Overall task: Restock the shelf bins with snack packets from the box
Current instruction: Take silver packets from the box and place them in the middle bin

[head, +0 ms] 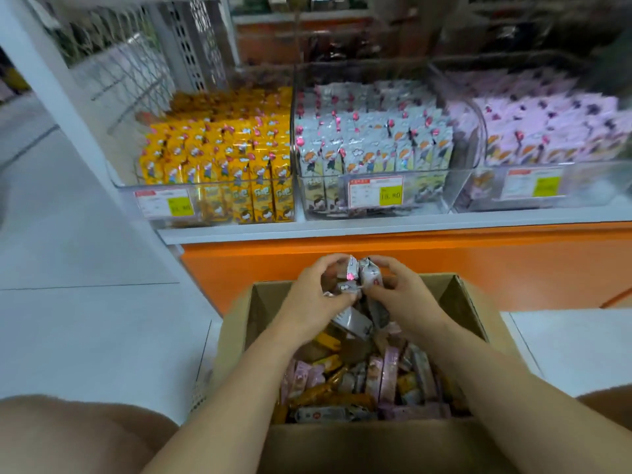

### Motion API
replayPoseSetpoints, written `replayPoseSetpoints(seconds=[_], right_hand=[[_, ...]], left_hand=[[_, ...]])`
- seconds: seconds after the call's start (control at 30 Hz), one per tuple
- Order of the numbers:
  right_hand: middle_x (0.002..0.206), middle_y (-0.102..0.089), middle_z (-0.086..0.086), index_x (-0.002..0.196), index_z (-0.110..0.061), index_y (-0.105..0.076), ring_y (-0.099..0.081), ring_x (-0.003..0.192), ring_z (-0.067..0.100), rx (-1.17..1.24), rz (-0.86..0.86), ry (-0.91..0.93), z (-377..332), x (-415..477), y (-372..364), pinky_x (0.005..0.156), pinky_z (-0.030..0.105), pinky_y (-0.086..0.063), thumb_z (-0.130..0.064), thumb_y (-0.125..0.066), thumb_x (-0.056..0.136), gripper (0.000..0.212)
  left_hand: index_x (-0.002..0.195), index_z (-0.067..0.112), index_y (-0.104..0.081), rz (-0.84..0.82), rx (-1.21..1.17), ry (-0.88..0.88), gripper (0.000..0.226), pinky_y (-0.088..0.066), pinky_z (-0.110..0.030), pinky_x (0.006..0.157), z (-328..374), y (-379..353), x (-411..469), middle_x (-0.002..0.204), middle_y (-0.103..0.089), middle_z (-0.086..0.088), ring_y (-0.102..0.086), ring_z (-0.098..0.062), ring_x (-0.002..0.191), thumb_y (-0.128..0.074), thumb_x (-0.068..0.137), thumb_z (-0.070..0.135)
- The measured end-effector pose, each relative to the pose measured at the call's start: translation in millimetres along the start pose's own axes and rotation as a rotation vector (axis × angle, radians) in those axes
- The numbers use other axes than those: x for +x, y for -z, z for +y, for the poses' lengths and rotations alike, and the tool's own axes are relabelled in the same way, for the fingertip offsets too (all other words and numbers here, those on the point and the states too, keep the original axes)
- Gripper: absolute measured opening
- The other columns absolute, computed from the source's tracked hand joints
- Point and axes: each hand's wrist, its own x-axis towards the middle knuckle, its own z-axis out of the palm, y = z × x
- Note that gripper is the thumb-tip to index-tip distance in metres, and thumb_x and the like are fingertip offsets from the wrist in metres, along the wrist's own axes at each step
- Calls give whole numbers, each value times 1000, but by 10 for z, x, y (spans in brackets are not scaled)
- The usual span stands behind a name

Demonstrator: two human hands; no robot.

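Note:
An open cardboard box (473,304) stands on the floor in front of me, filled with mixed yellow, grey and pink snack packets (383,381). Above its far end, my left hand (314,295) and my right hand (400,290) are together, both closed on a bunch of grey snack packets (359,278). On the shelf beyond sit three clear bins: a yellow-packet bin (164,196) at left, a grey-packet bin (424,186) in the middle and a pink-packet bin (588,183) at right.
An orange base panel (410,258) runs under the white shelf edge, just behind the box. A white upright post (68,107) stands at left. White floor tiles lie on both sides of the box. My knees show at the bottom corners.

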Motion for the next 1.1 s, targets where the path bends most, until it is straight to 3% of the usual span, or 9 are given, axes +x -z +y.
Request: replayPoseSetpoints(seconds=[0.1, 0.17, 0.23, 0.4, 0.47, 0.6, 0.77, 0.9, 1.1], right_hand=[[94, -67, 0, 119, -29, -50, -66, 77, 4, -45, 15, 105, -306, -123, 117, 61, 21, -53, -5, -60, 90, 38], [75, -60, -8, 119, -23, -51, -59, 59, -6, -73, 46, 191, -513, -229, 184, 54, 12, -44, -2, -61, 89, 38], [70, -54, -13, 119, -23, -51, -54, 52, -10, -91, 78, 273, -724, -349, 251, 52, 8, -42, 0, -60, 89, 39], [98, -59, -18, 112, -41, -46, -58, 84, -13, -157, 170, 556, -1276, -547, 422, 77, 12, -49, -7, -59, 91, 41], [103, -58, -20, 116, -40, -45, -57, 93, -10, -159, 219, 645, -1464, -543, 488, 79, 11, -49, -10, -57, 93, 39], [113, -61, -8, 119, -35, -45, -61, 100, 4, -124, 288, 769, -1655, -371, 560, 79, 21, -51, -6, -56, 93, 41], [118, -59, -8, 123, -29, -47, -57, 109, 6, -113, 310, 800, -1695, 63, 577, 94, 32, -49, -1, -56, 91, 43], [117, -60, -11, 115, -42, -45, -58, 110, 4, -67, 274, 812, -1783, 441, 555, 93, 23, -47, -2, -56, 92, 47], [118, -52, -22, 115, -42, -42, -51, 110, -6, -152, 240, 713, -1758, 992, 502, 89, 5, -36, -3, -59, 90, 49]], left_hand=[[118, 41, -47, 14, -5, -96, 50, -46, -8, 69, 381, 71, -91, 103, -52, 24, -57, 6, 92, -72, 84, 17], [112, 46, -46, 34, -27, -157, 47, -45, -8, 67, 585, 106, -160, 104, -52, 22, -58, 6, 90, -72, 84, 18], [112, 48, -46, 54, -42, -214, 47, -45, -9, 69, 803, 142, -241, 106, -48, 22, -56, 6, 92, -71, 85, 20], [108, 57, -41, 139, 2, -415, 51, -44, -11, 84, 1371, 248, -274, 114, -45, 23, -52, 3, 105, -71, 84, 23], [111, 56, -43, 178, 19, -494, 52, -45, -15, 90, 1558, 286, -194, 120, -47, 17, -52, 3, 109, -70, 84, 22], [115, 57, -41, 265, 78, -615, 58, -36, -1, 92, 1739, 289, 59, 115, -43, 22, -43, 18, 109, -68, 85, 15], [119, 58, -37, 361, 150, -675, 68, -36, -7, 96, 1693, 309, 443, 115, -41, 21, -49, 6, 110, -69, 84, 9], [118, 59, -36, 395, 177, -694, 68, -38, -9, 96, 1696, 433, 778, 117, -43, 15, -49, 3, 111, -67, 85, 8], [127, 51, -38, 387, 230, -581, 66, -37, -13, 101, 1558, 618, 1292, 123, -46, 11, -47, 2, 114, -68, 85, 10]])
